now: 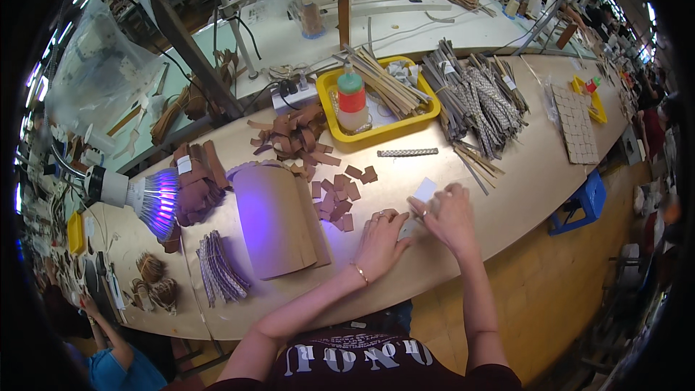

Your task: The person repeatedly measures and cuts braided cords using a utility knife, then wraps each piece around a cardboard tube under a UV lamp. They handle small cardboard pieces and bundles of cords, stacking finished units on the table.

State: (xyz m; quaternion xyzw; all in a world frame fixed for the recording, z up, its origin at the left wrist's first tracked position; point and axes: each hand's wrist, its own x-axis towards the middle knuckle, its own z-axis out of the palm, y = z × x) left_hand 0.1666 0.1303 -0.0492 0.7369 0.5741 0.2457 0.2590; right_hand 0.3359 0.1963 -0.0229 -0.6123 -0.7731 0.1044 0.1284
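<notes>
My left hand (380, 238) rests palm down on the table, its thumb apart from its fingers. Beside its fingertips lies a small pale strip (407, 229), partly hidden between my two hands. My right hand (452, 219) is bent over the same spot, with thumb and fingertips drawn together at the near edge of a small white card (426, 188). Whatever is under those fingertips is too small to make out. Left of my hands lie several loose brown leather-like pieces (337, 199). A short braided strip (407, 153) lies farther back.
A large curved brown sheet (271, 221) stands at left, near a lit lamp (153, 199). Behind are a yellow tray (384, 130) with a bottle (352, 101) and strips, and bundles of braided strips (478, 98). A blue stool (583, 203) stands at right.
</notes>
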